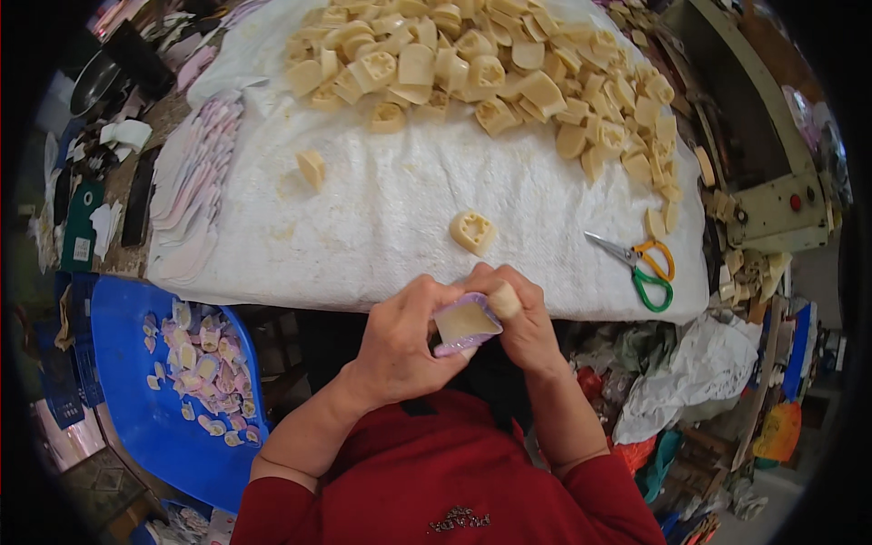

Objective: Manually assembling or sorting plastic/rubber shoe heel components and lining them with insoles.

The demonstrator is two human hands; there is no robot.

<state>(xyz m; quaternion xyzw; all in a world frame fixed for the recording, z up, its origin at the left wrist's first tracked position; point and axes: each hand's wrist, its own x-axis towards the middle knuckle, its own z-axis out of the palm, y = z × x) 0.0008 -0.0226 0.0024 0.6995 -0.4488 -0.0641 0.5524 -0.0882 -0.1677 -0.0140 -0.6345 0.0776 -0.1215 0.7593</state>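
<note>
1. Low centre of frame: left hand (400,341) and right hand (518,318) both closed around one cream foam block (465,320), with a lilac sheet (459,343) wrapped at its edges.
2. Step in hand, judging by the grip: pressing or smoothing the lilac sheet onto the block.
3. Next move likely calls for firm thumb pressure along the edges.
4. Near: single block (473,231) on the white-covered surface (391,209); scissors (640,263) at right; heap of blocks (490,64) at top; blue tub (136,400) at lower left.
5. Hidden: fingertips behind the block; underside of the sheet; glue, if any, impossible to make out.
</note>
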